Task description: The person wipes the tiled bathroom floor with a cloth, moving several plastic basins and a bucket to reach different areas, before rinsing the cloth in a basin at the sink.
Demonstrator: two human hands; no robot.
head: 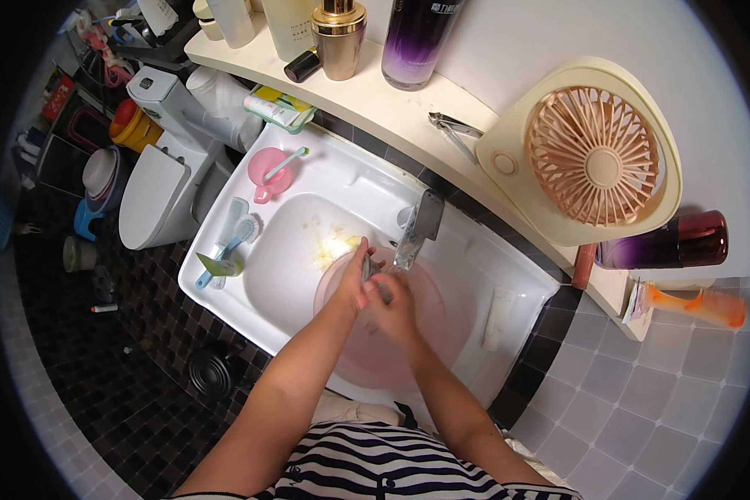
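Both my hands are over a translucent pink basin (375, 369) in the white washbasin (269, 275). My left hand (354, 275) holds a small grey thing (369, 267), perhaps cloth, with its fingers pointing towards the tap. My right hand (395, 306) is blurred, and its curled fingers grip the lower part of the same grey thing. Just beyond the hands stands a metal tap (417, 231), with its spout over the pink basin's rim. Yellowish-white wet stuff (334, 250) lies on the washbasin floor left of the hands; I cannot tell what it is.
A pink cup (269, 170) with a toothbrush (287, 164), a blue-handled brush (240, 232) and a tube (497, 317) rest on the washbasin. The shelf (375, 94) above holds bottles, nail clippers (453, 128) and a fan (590, 156). A toilet (156, 194) stands left.
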